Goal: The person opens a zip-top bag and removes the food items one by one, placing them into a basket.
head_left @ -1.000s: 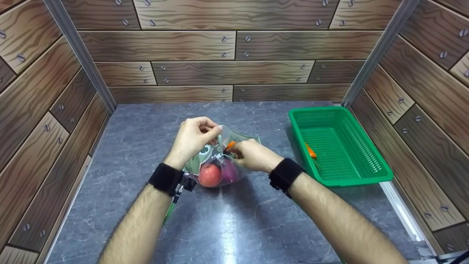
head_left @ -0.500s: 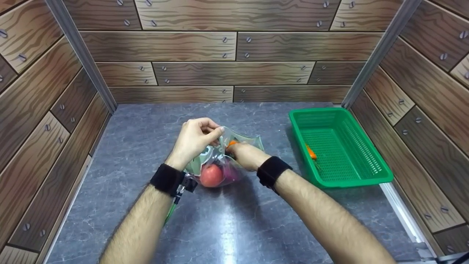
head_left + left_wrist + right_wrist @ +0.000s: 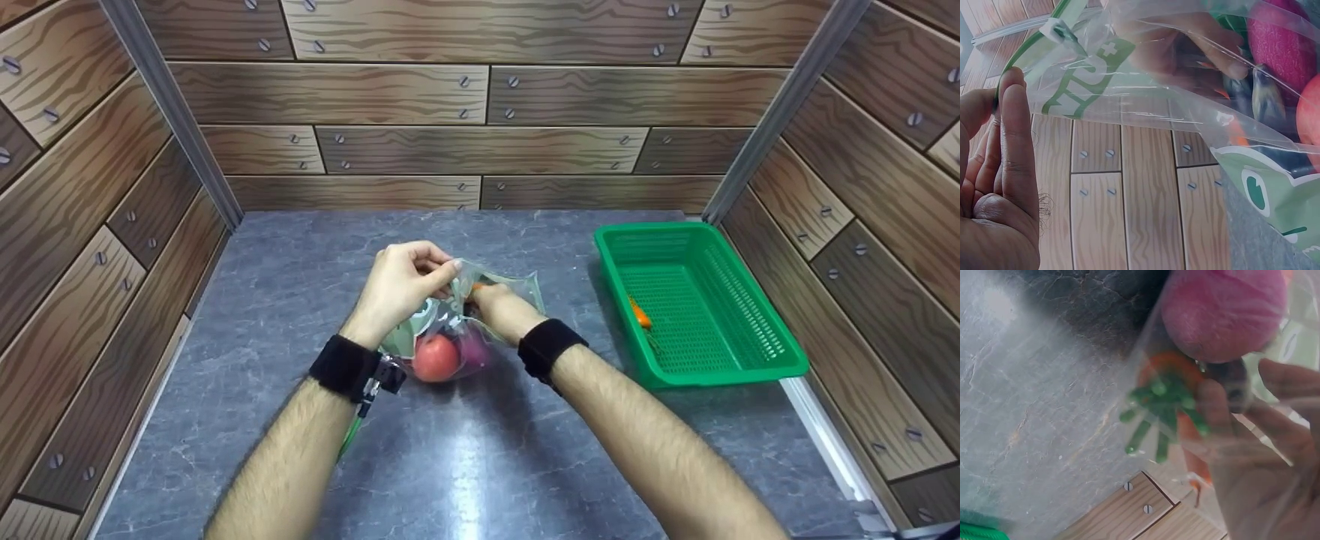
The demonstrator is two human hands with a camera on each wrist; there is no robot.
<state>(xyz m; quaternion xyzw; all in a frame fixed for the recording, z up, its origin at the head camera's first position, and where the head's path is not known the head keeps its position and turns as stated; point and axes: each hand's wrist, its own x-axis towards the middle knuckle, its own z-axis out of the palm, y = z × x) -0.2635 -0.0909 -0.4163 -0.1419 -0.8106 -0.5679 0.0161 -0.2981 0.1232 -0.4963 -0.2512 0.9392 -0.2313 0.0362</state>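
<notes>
My left hand [image 3: 412,277] pinches the rim of a clear zip bag [image 3: 1258,180] with green print, thumb against fingers. My right hand [image 3: 506,307] reaches inside the bag through its mouth. In the right wrist view its thumb and fingers are spread apart, seen blurred through the plastic. Beside one finger lies an orange carrot [image 3: 1193,444], and green stalks [image 3: 1162,410] spread over another orange piece. Also in the bag are a red round fruit [image 3: 436,358], a magenta rough-skinned piece [image 3: 1280,42] and dark, smooth pieces [image 3: 1266,101], partly hidden by film.
A green perforated basket [image 3: 757,375] stands at the right, with a small orange carrot [image 3: 640,313] against its left side. Wood-patterned walls [image 3: 390,94] enclose the grey marbled table [image 3: 300,247] at the back and both sides.
My right hand has moved left and deeper into the bag, and less of the orange carrot by its thumb shows. The left hand keeps its pinch on the rim, almost still.
</notes>
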